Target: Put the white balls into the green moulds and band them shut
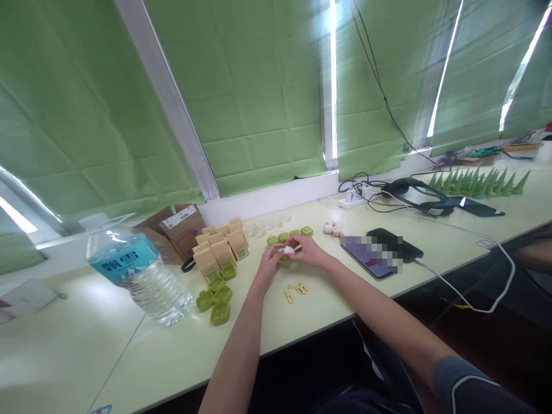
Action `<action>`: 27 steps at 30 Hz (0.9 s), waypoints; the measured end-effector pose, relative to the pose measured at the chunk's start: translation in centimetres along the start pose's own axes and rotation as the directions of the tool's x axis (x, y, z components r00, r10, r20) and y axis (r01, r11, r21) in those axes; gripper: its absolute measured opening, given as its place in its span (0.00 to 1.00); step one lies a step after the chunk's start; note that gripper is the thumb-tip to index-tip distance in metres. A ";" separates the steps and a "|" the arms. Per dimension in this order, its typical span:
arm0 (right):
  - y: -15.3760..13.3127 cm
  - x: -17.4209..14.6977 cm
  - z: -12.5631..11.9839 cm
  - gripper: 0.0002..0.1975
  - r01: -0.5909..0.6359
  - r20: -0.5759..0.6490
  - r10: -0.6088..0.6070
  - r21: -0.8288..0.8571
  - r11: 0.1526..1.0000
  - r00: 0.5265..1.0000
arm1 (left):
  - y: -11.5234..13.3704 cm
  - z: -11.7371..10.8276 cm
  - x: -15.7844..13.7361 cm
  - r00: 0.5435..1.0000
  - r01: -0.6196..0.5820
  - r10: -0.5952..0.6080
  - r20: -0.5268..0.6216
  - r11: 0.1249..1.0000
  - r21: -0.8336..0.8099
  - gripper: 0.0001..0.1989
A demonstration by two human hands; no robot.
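Above the table, close in front of me, both hands meet with their fingers curled together. My right hand (305,251) grips a small white rounded piece (288,250) by its fingertips. My left hand (270,260) is closed against it from the other side; what its fingers pinch is mostly hidden. A bit of a green piece (285,259) shows below the white one. Just beyond the hands stands a row of small green cups (306,231). Nearer me lie several cream-coloured loops (302,288). Pale pink and white pieces (333,228) sit in a cluster to the right.
Left are a large water bottle (142,276), a cardboard box (179,230), beige blocks (221,244) and green flower-shaped cups (220,313). Clear pieces (263,227) lie at the back. Right are two phones (375,264), a white cable (457,299), headphones (416,192) and green cones (483,183).
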State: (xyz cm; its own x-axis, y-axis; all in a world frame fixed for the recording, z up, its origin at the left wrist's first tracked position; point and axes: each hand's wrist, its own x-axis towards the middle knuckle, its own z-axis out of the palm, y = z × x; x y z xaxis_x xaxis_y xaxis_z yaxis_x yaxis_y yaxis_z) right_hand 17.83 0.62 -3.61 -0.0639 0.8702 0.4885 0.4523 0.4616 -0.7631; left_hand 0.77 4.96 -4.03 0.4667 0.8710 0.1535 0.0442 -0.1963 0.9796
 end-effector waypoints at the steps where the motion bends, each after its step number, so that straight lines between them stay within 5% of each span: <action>1: 0.1 0.0 0.0 0.13 0.015 0.001 -0.015 -0.010 1.000 1.000 | -0.1 0.0 0.1 1.000 -0.005 0.005 -0.005 1.000 -0.001 0.18; 7: 0.6 0.1 0.2 0.09 0.115 0.016 -0.114 -0.068 0.991 0.993 | -1.5 -0.1 0.8 0.998 -0.066 0.066 0.027 0.998 0.013 0.21; 27: -0.1 0.5 1.6 0.10 0.071 0.050 -0.058 -0.321 0.944 0.997 | -1.9 -0.1 0.9 0.988 -0.143 0.155 -0.018 0.946 0.290 0.12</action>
State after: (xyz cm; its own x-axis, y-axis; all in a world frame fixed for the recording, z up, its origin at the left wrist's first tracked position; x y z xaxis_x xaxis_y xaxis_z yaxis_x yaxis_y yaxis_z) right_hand 16.36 1.30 -3.94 -0.1347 0.8497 0.5098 0.7084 0.4423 -0.5501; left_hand 1.00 6.13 -5.70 0.4520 0.8380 0.3058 0.2314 -0.4412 0.8671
